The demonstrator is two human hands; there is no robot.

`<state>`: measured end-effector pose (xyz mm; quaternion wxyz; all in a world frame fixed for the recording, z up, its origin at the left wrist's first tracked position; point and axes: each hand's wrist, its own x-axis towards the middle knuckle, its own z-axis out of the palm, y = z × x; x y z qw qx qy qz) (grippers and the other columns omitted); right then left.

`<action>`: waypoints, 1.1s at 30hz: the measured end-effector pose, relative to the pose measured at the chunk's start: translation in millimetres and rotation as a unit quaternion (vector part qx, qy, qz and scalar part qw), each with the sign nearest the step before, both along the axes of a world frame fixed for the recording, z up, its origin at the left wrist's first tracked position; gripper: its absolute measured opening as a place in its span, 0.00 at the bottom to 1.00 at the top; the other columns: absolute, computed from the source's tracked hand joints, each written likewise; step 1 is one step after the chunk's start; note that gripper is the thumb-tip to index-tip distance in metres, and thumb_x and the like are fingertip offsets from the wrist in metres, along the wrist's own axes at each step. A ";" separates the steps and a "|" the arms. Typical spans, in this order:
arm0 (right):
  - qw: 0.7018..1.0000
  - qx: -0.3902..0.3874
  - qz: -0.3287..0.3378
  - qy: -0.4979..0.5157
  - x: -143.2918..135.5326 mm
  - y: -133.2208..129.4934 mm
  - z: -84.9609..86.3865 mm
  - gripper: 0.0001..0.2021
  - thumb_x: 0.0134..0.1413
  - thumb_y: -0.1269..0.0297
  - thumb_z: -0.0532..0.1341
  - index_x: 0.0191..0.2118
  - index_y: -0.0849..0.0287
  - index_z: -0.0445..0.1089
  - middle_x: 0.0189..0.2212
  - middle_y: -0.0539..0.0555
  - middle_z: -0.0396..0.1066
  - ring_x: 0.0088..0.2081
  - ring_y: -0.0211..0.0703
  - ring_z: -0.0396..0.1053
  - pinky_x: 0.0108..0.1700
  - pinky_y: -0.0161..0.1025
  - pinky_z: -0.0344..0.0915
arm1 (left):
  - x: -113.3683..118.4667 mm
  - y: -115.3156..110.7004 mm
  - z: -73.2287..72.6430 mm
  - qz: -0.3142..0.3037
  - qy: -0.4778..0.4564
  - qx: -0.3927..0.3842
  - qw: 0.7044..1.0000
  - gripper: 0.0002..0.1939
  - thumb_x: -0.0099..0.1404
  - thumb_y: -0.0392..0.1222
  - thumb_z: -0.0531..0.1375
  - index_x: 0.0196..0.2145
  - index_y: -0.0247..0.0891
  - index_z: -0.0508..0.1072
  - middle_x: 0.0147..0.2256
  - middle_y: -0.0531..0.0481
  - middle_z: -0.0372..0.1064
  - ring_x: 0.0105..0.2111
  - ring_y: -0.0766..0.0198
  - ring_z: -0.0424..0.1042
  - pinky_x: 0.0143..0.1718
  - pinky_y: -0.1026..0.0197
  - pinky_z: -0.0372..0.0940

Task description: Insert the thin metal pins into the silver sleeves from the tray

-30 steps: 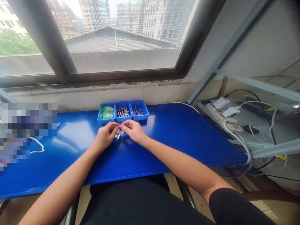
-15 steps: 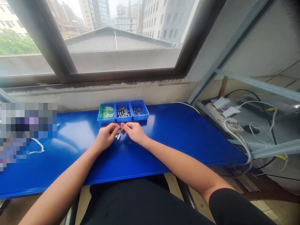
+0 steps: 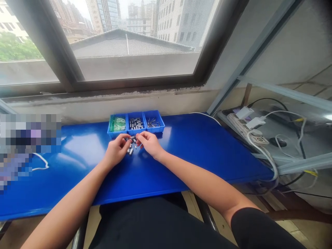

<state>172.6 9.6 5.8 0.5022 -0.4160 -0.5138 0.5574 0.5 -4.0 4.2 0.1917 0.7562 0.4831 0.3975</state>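
Here, a thin piece [image 3: 133, 137], probably metal but too small to tell, spans the gap between the left hand [image 3: 118, 148] and the right hand [image 3: 149, 143], each pinching one end. Loose parts [image 3: 131, 151] lie just nearer on the blue table [image 3: 197, 155]; three bins [image 3: 137, 131] stand beyond.

No lettering, label, brand, number or sign can be read anywhere here.

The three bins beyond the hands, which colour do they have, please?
The bins are blue, seen best in the head view.
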 end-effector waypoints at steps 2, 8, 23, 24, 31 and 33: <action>0.999 -0.008 -0.025 0.019 1.4 2.8 0.0 0.15 0.47 0.52 0.64 0.28 0.60 0.67 0.22 0.49 0.70 0.23 0.36 0.68 0.24 0.33 0.62 | 0.0 0.1 0.6 0.005 0.003 -0.001 1.000 0.11 0.66 0.45 0.55 0.42 0.37 0.69 0.18 0.60 0.56 0.18 0.72 0.56 0.23 0.68 0.54; 0.992 -0.038 -0.077 0.088 8.9 12.4 5.0 0.11 0.46 0.58 0.65 0.31 0.60 0.69 0.22 0.48 0.70 0.23 0.35 0.68 0.23 0.32 0.64 | -0.1 0.5 -0.7 0.006 0.014 0.001 1.000 0.11 0.66 0.45 0.55 0.40 0.37 0.71 0.18 0.59 0.58 0.18 0.72 0.56 0.23 0.68 0.55; 0.987 0.055 -0.148 -0.034 20.5 30.4 -11.1 0.15 0.50 0.64 0.61 0.46 0.57 0.69 0.45 0.57 0.73 0.37 0.41 0.71 0.34 0.39 0.71 | -1.2 1.5 -4.9 -0.001 0.019 -0.002 1.000 0.11 0.66 0.45 0.54 0.39 0.38 0.72 0.19 0.57 0.61 0.19 0.71 0.58 0.23 0.68 0.55; 0.986 0.074 -0.131 -0.068 19.3 27.8 -11.5 0.13 0.51 0.64 0.60 0.44 0.58 0.70 0.42 0.56 0.74 0.36 0.41 0.71 0.35 0.40 0.71 | -1.1 1.4 -4.6 -0.001 0.020 -0.001 1.000 0.11 0.66 0.45 0.54 0.39 0.37 0.73 0.19 0.57 0.61 0.18 0.71 0.58 0.23 0.68 0.55; 0.911 0.261 0.036 -0.318 15.6 13.0 -13.0 0.08 0.51 0.72 0.59 0.37 0.58 0.74 0.39 0.56 0.75 0.42 0.46 0.69 0.48 0.46 0.65 | -0.5 1.2 -2.0 -0.001 0.022 0.001 1.000 0.11 0.65 0.45 0.55 0.39 0.37 0.73 0.19 0.57 0.61 0.19 0.71 0.59 0.23 0.68 0.56; 0.893 0.286 0.048 -0.343 15.4 13.1 -16.3 0.10 0.51 0.74 0.60 0.38 0.58 0.75 0.41 0.57 0.75 0.45 0.48 0.68 0.51 0.48 0.63 | -0.4 1.2 -2.0 -0.001 0.023 0.003 1.000 0.11 0.65 0.45 0.55 0.39 0.37 0.73 0.19 0.57 0.61 0.19 0.71 0.58 0.23 0.68 0.56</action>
